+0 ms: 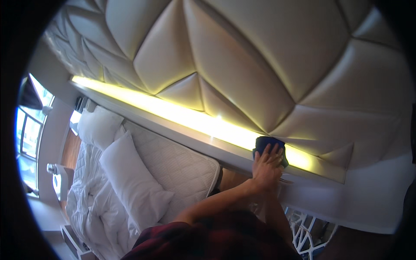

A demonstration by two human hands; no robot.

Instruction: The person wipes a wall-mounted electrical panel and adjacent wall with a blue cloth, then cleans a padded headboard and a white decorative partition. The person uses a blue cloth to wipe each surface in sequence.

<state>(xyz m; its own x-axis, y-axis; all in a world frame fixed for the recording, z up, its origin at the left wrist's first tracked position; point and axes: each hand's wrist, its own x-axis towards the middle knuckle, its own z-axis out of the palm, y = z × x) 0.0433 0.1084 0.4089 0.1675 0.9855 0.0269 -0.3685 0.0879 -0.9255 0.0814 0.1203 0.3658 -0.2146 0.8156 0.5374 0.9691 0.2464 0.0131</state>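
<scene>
A folded dark blue cloth (261,142) lies against the lit ledge (190,130) under a padded headboard wall. Spread over it, the fingers of my left hand (267,170) press the cloth onto the glowing strip. My right forearm (276,212) rises from below and meets the left wrist. The right hand is mostly hidden behind the left one, so its fingers cannot be made out.
Cream padded panels (242,65) rise above the ledge. Left of me stands a bare-edged mattress (173,160) with white pillows (130,177) and a rumpled duvet (93,208). A white lattice frame (303,229) is low on the right; a window (30,134) is far left.
</scene>
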